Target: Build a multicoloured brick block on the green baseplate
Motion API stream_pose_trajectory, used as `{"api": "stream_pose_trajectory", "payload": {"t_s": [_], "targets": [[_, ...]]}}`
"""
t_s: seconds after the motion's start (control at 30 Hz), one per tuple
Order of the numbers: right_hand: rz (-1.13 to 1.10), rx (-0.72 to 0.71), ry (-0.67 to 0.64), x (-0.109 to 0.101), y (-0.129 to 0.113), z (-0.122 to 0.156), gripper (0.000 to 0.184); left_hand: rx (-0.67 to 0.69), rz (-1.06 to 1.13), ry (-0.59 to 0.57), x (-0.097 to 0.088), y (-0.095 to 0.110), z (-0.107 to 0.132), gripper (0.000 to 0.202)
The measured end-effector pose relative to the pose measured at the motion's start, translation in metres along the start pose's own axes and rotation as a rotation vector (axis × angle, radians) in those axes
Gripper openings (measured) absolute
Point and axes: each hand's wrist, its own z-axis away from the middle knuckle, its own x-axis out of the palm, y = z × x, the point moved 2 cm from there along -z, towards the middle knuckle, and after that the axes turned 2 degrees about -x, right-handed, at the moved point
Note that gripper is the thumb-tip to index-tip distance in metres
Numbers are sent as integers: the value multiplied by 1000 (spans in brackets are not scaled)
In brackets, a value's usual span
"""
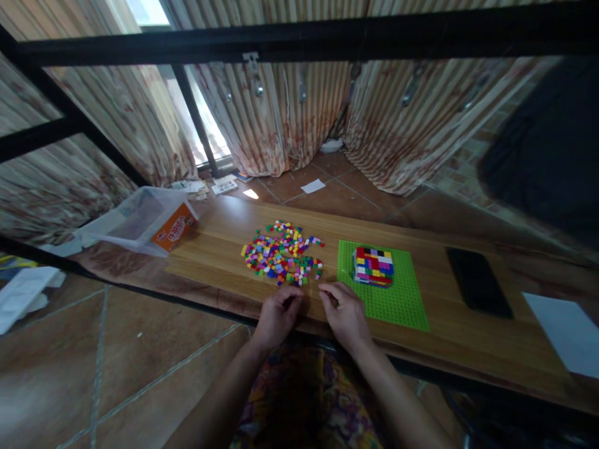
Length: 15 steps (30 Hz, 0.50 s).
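A pile of small coloured bricks lies spread on the wooden table. To its right a green baseplate carries a multicoloured block of stacked bricks. My left hand rests at the table's near edge just below the pile, fingers curled inward. Beside it, my right hand sits by the baseplate's near left corner, its fingers pinched together. What either hand holds is too small to make out.
A clear plastic box with an orange label lies tipped at the table's left end. A black phone and a white sheet are at the right. Black metal frame bars cross overhead; curtains hang behind.
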Motion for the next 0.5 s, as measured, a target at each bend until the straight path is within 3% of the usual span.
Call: {"api": "stream_pose_trajectory", "payload": {"t_s": [0.5], "targets": [[206, -93, -156, 36, 0, -27, 23, 3, 113, -31, -1, 8, 4, 12]]}}
